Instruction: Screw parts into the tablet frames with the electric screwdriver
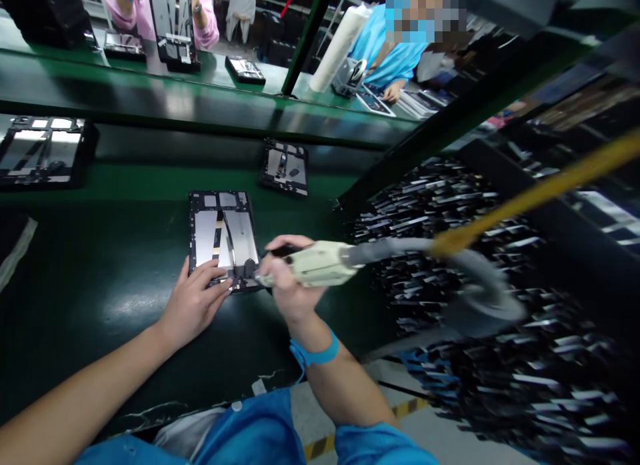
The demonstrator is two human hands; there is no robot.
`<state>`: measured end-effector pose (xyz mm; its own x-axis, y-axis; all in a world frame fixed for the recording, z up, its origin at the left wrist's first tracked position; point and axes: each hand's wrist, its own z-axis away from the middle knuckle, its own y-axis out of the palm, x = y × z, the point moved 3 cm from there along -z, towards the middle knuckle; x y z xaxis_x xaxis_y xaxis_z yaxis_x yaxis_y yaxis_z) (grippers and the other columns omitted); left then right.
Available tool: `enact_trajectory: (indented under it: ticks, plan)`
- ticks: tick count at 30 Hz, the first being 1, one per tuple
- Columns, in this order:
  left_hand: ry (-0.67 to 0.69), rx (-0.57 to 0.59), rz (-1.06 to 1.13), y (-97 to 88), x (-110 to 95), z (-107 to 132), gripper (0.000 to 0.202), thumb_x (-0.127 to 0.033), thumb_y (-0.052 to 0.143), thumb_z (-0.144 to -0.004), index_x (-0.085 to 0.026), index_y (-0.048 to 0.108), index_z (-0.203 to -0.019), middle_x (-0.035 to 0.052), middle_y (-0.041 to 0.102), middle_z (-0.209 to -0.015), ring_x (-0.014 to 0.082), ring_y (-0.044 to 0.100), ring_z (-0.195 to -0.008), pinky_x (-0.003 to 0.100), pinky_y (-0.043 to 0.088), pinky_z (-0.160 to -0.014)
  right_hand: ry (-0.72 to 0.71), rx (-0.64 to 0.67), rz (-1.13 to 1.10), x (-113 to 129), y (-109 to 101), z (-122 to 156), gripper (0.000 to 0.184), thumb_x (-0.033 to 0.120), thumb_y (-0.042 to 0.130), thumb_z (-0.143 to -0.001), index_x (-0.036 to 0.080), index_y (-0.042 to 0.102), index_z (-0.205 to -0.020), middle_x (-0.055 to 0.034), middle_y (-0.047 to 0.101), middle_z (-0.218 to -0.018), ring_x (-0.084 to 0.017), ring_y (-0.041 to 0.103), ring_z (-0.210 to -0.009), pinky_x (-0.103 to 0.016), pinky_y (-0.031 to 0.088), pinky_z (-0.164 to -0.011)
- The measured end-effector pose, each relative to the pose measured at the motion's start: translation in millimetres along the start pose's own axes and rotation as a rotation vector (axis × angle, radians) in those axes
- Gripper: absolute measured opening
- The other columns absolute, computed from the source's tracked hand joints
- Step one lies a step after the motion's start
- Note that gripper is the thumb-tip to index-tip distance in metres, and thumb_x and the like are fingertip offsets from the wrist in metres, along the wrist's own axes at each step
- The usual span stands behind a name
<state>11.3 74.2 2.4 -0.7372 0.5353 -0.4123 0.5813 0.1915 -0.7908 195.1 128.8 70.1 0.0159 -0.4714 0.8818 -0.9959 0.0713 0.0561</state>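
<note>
An opened tablet [206, 233] lies on the green bench, its silver inner plates and dark ribbon cables showing. My left hand [197, 295] grips its lower left part, fingers over the bottom edge; the thumb and index finger come close together there. What may lie under those fingertips is hidden. Wrapped in my right hand [293, 292] is a cream electric screwdriver [325, 263], held almost level. Its front end points at the tablet's lower right corner, but blur hides whether the tip touches. A blue strap [320, 350] circles my right wrist.
More opened tablets lie on the bench, at the back [295, 168] and far left [43, 152]. A grey cord [480, 272] trails right from the screwdriver, below a yellow strap [540, 192]. Densely packed dark and silver pieces [500, 358] fill the right side. Two people work across the bench.
</note>
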Motion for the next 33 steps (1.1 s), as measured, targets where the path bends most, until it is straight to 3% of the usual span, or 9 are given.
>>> enact_trajectory:
  ticks: [3,6,12,21,26,30,33]
  plan:
    - [-0.011,0.010,-0.004,0.4,0,1,0.021,-0.022,0.058,-0.102,-0.025,0.075,-0.113,0.0096,0.073,-0.122,0.0306,0.062,-0.130,0.068,0.034,-0.117,-0.046,-0.179,0.070,-5,-31,-15,0.014,0.027,0.066,-0.090,0.025,0.062,-0.102,0.0047,0.062,-0.074,-0.011,0.059,-0.051,-0.027,0.052,-0.050]
    - [-0.015,0.019,-0.004,-0.7,-1,1,0.021,-0.022,0.058,-0.102,-0.024,0.076,-0.112,0.0096,0.073,-0.123,0.0306,0.062,-0.130,0.069,0.035,-0.117,-0.028,-0.236,0.168,-17,-47,-23,0.015,0.027,0.069,-0.087,0.022,0.062,-0.099,0.0029,0.064,-0.080,-0.010,0.061,-0.052,-0.028,0.054,-0.054]
    - [-0.012,0.006,-0.004,-2.4,-2,-1,0.020,-0.021,0.058,-0.102,-0.023,0.075,-0.112,0.0099,0.073,-0.122,0.0304,0.063,-0.129,0.069,0.036,-0.116,0.017,-0.239,0.197,-33,-48,-22,0.017,0.027,0.072,-0.085,0.019,0.064,-0.097,0.0006,0.067,-0.082,-0.010,0.062,-0.053,-0.028,0.056,-0.058]
    - [-0.010,0.014,0.000,-0.6,0,0,0.021,-0.021,0.057,-0.103,-0.024,0.075,-0.114,0.0100,0.073,-0.124,0.0310,0.062,-0.130,0.069,0.036,-0.116,0.005,-0.281,0.199,-32,-51,-25,0.020,0.024,0.072,-0.082,0.019,0.063,-0.099,0.0026,0.066,-0.077,-0.011,0.062,-0.052,-0.029,0.057,-0.057]
    - [-0.037,0.015,0.036,1.9,1,-1,0.026,-0.031,0.066,-0.098,-0.022,0.071,-0.122,0.0127,0.073,-0.126,0.0334,0.062,-0.131,0.068,0.032,-0.119,-0.028,-0.258,0.097,-5,-26,-21,0.014,0.024,0.067,-0.087,0.022,0.062,-0.099,0.0019,0.064,-0.084,-0.010,0.060,-0.049,-0.027,0.052,-0.050]
    - [-0.041,-0.011,0.064,3.4,3,-1,0.031,-0.033,0.070,-0.095,-0.022,0.069,-0.125,0.0119,0.072,-0.128,0.0326,0.061,-0.132,0.063,0.030,-0.121,0.029,-0.026,-0.074,4,17,-4,0.021,0.026,0.069,-0.088,0.026,0.060,-0.108,0.0007,0.065,-0.094,-0.009,0.061,-0.051,-0.027,0.053,-0.048]
    - [-0.041,-0.010,0.085,3.7,4,0,0.034,-0.032,0.070,-0.096,-0.022,0.067,-0.128,0.0115,0.072,-0.130,0.0315,0.061,-0.133,0.062,0.028,-0.122,0.062,0.071,-0.101,-2,36,9,0.024,0.024,0.070,-0.088,0.026,0.061,-0.110,-0.0001,0.065,-0.099,-0.009,0.062,-0.058,-0.028,0.057,-0.055]
